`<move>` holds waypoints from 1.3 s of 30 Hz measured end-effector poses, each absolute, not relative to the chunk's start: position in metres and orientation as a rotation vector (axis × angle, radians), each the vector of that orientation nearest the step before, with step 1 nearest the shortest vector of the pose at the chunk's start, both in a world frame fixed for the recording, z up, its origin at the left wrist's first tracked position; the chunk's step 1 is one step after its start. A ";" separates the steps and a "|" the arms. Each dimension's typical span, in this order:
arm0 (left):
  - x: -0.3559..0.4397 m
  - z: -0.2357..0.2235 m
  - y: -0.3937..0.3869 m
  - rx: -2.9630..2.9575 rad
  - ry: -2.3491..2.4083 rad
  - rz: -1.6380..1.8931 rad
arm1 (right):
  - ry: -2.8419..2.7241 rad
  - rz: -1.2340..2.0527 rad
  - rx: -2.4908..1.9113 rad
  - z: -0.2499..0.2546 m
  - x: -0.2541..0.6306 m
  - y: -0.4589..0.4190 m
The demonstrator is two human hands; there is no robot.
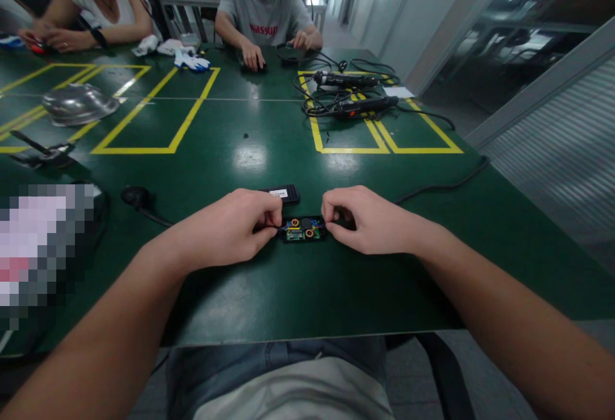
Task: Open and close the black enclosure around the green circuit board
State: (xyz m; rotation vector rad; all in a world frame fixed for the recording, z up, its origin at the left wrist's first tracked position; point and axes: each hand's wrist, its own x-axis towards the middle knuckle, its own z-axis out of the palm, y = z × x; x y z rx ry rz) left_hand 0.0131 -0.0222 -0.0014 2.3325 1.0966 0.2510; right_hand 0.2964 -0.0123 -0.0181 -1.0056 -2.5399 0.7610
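An opened power adapter (303,230) lies on the green table between my hands, its circuit board with copper coils and coloured wires facing up. My left hand (254,225) is closed in a pinch on the power cord at the adapter's left end. That cord leads to a black plug (136,198) on the left. At the right end, my right hand (353,218) pinches the other cable where it enters the housing. Just behind the board rests the black adapter cover (287,194) with a white label, partly hidden by my left hand.
Corded electric screwdrivers (368,105) and tangled cables lie at the back right. A metal bowl-like part (79,104) and a dark tool (45,151) are on the left, near a blurred-out object (38,247). Two people sit across the table, by gloves (191,60).
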 end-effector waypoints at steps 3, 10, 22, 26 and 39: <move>0.013 -0.002 -0.021 2.434 1.077 0.301 | -2.555 0.679 -0.944 -0.019 0.296 -0.012; 0.020 -0.018 -0.014 2.574 1.309 0.604 | -2.528 0.732 -1.039 -0.020 0.293 -0.015; 0.028 -0.018 -0.024 2.521 1.027 0.696 | -2.503 0.647 -0.925 -0.031 0.299 -0.016; 0.032 -0.022 -0.030 2.563 0.892 0.589 | -2.513 0.637 -0.930 -0.032 0.297 -0.018; 0.036 -0.026 -0.034 2.572 0.946 0.553 | -2.553 0.592 -0.877 -0.031 0.291 -0.015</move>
